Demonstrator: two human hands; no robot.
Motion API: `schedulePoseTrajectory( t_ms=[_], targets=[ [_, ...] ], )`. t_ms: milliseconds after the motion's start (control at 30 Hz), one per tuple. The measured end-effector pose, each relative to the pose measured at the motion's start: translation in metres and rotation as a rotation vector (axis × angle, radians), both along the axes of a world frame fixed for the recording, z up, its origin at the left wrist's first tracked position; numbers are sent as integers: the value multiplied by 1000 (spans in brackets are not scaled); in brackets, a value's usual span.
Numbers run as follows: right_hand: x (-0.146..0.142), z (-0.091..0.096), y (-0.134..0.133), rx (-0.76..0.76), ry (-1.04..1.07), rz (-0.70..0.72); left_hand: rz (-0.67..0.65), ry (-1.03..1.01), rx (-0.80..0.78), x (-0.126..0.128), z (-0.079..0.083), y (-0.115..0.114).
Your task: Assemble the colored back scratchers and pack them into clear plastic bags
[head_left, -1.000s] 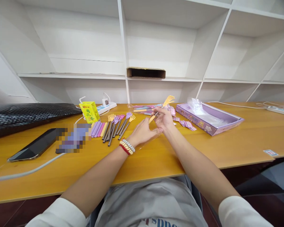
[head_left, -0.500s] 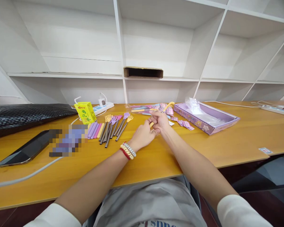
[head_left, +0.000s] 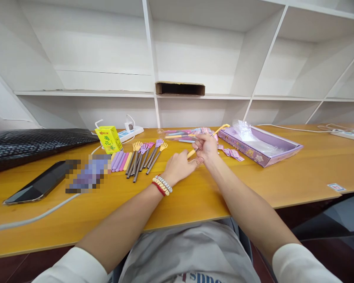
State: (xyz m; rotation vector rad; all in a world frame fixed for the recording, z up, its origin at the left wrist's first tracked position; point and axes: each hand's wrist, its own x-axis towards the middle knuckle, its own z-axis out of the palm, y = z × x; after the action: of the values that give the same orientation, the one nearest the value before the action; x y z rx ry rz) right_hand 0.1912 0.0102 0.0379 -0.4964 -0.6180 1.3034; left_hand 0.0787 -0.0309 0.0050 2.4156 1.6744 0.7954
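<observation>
My left hand (head_left: 179,167), with bands at the wrist, is closed around a yellow handle (head_left: 191,153). Just beyond it, my right hand (head_left: 207,148) grips the rod of the same back scratcher, whose yellow claw head (head_left: 223,127) sticks out at the upper right. The fingers hide most of the rod between. To the left lie several back scratcher heads on metal rods (head_left: 140,163), in yellow, purple and pink. Beside them are loose purple, pink and yellow handles (head_left: 120,162) in a row. Behind my hands is a pile of back scratchers and pink packaging (head_left: 188,135).
A purple tray box (head_left: 271,160) holding clear plastic stands at the right, near pink packets (head_left: 233,154). At the left are a yellow drink carton (head_left: 108,139), a power strip (head_left: 131,133), a black phone (head_left: 41,182) and a white cable (head_left: 50,211). White shelves (head_left: 194,55) rise behind.
My right hand has moved right and away from the left, carrying the claw head with it. More of the yellow handle now shows between my hands. The view has shifted slightly.
</observation>
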Motion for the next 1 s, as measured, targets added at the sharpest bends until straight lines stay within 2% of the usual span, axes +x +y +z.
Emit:
schedulePoseTrajectory(
  t_ms=[100, 200, 400, 600, 800, 900, 1000],
  targets=[
    [-1, -4, 0, 11, 14, 14, -89, -65, 85, 2, -3, -1],
    [-5, -8, 0, -1, -2, 34, -173, -111, 97, 2, -5, -1],
    [-10, -7, -5, -24, -42, 73, -65, 21, 3, -3, -3, -2],
    [-5, 1, -5, -62, 45, -57, 54, 76, -89, -4, 4, -2],
    [16, 15, -2, -36, 181, -81, 52, 87, -57, 1, 9, -6],
    [35, 19, -1, 23, 222, -126, 20, 112, -23, -11, 9, -1],
    [57, 17, 3, 103, 272, -202, 70, 115, -29, -30, 8, 12]
  ],
)
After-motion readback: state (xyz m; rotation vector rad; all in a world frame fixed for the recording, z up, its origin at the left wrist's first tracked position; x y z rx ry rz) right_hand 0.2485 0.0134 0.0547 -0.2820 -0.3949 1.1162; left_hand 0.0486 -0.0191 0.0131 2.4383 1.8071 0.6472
